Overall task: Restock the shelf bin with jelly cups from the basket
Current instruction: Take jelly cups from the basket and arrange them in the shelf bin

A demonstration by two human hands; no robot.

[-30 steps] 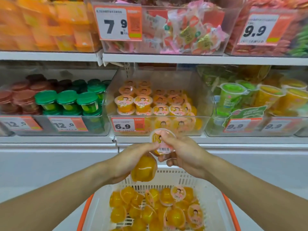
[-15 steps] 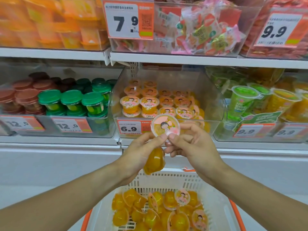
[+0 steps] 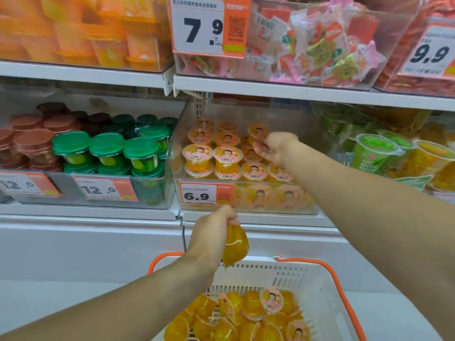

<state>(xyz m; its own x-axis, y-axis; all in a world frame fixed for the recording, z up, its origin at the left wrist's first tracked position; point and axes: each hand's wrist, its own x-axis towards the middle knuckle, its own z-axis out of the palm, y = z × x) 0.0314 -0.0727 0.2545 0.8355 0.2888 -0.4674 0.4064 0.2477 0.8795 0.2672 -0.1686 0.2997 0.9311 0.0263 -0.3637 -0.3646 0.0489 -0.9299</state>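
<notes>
The clear shelf bin [image 3: 248, 205] with the 6.9 price tag holds rows of orange jelly cups [image 3: 226, 156] with pink lids. My right hand [image 3: 275, 147] reaches inside the bin over the cups and pinches one jelly cup [image 3: 257, 131] at its lid. My left hand [image 3: 211, 235] hangs in front of the shelf edge below the bin and grips another orange jelly cup [image 3: 235, 246] by its top. Below stands the white basket [image 3: 317, 286] with orange handles, with several loose jelly cups [image 3: 246, 316] in it.
Left of the bin stands a bin of green-lidded cups [image 3: 108, 151] and red-lidded cups [image 3: 32, 141]. To the right are green and yellow drink cups [image 3: 376, 151]. An upper shelf [image 3: 270, 88] carries bins of wrapped sweets close above the bin's opening.
My right hand has carried its jelly cup from in front of the bin up into the bin. My left hand with its cup stays low over the basket.
</notes>
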